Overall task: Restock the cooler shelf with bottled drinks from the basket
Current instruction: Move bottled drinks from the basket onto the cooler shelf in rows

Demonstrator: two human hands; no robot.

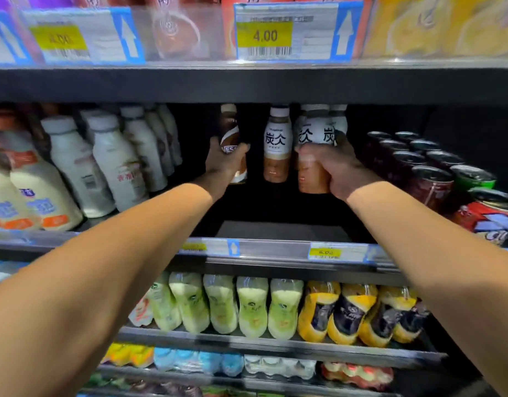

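Both my arms reach deep into the middle cooler shelf [278,229]. My left hand [225,163] grips a brown Nescafe coffee bottle [229,130] around its middle, held upright at the back of the shelf. My right hand [331,170] grips white-and-tan bottles with black characters [314,133], two or three bunched together. A single matching white-and-tan bottle [277,144] stands alone between my hands. No basket is in view.
White milk-drink bottles [118,161] fill the shelf's left side and dark cans [418,167] the right. The shelf above [247,84] hangs low over the bottle caps. Green and yellow bottles [252,308] line the shelf below. Price tags [335,252] run along the front rail.
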